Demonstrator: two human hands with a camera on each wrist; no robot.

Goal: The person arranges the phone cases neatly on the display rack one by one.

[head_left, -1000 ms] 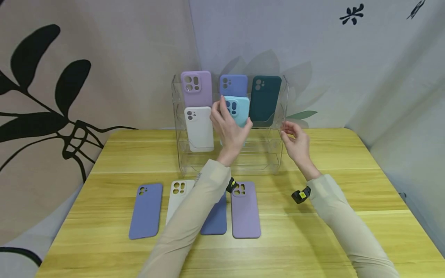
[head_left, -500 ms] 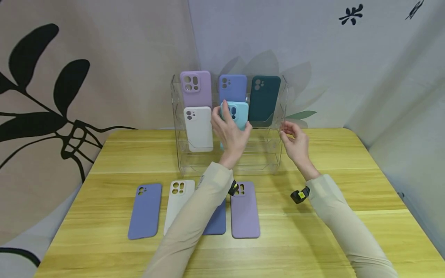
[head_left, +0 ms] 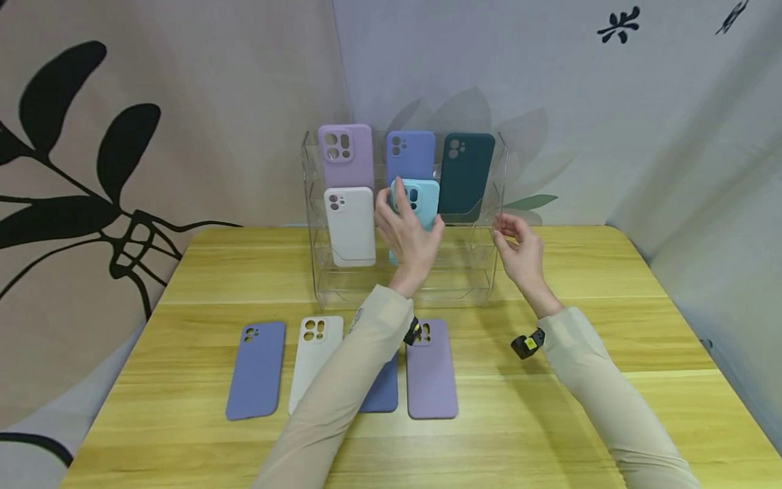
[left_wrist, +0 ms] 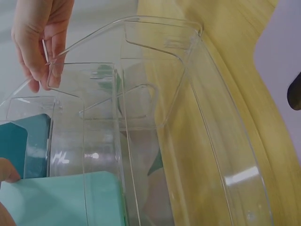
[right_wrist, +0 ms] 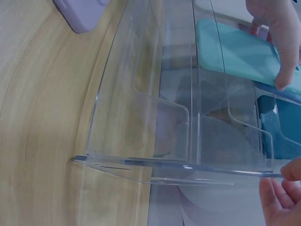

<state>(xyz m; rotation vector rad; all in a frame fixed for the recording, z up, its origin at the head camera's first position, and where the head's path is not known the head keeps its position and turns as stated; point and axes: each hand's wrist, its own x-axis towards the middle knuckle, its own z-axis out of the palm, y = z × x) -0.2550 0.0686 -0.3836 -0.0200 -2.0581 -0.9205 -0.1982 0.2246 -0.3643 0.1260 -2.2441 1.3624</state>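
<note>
Left hand (head_left: 411,239) gripped the turquoise case (head_left: 428,205) mid-frame, right hand (head_left: 520,251) pinched the clear rack (head_left: 342,297) right of centre, with sleeve lettering (head_left: 355,320) illegible.

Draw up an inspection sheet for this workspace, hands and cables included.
Surface: wood-grain table.
Job's things: turquoise case, held at the clear rack; purple case, blue case, dark green case and white case standing in it; four more cases flat on the table, some partly hidden by the left sleeve.
Clutter: nothing seen.
Hands: left hand pinches the turquoise case; right hand pinches the clear rack's right edge.
Cables: nothing seen.
Surroundings: pale backdrop, dark leaf prints.
</note>
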